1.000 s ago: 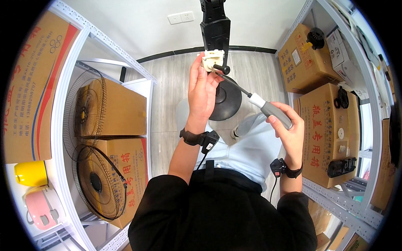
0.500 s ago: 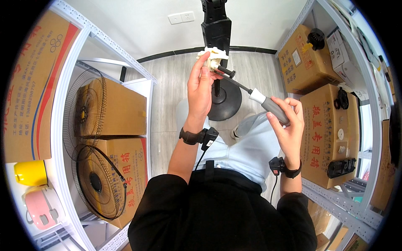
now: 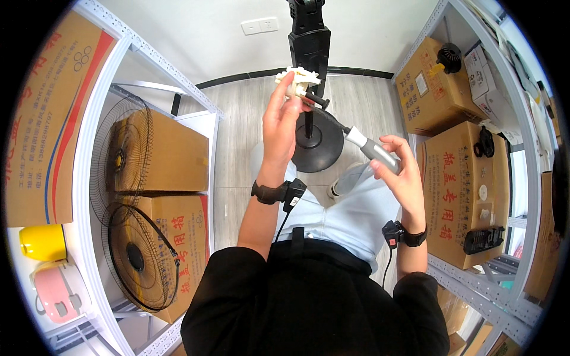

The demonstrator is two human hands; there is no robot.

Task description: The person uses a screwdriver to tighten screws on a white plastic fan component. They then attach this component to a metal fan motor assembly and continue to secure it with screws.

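Looking like a storeroom-workshop | metal racks (image 3: pixel 82 178) are flanking the black stand (image 3: pixel 310 50) | cardboard boxes (image 3: pixel 451 199) are sitting either side of it | screwdriver (image 3: pixel 374 149) is being held near it

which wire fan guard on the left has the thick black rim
The lower round, dark wire guard, ringed by a black band; the upper round wire guard shows only thin wire edging.

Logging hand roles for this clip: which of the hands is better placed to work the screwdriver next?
Probably the right: the right hand holds the grey-handled screwdriver, which points toward the cream part, while the left hand is occupied holding that part.
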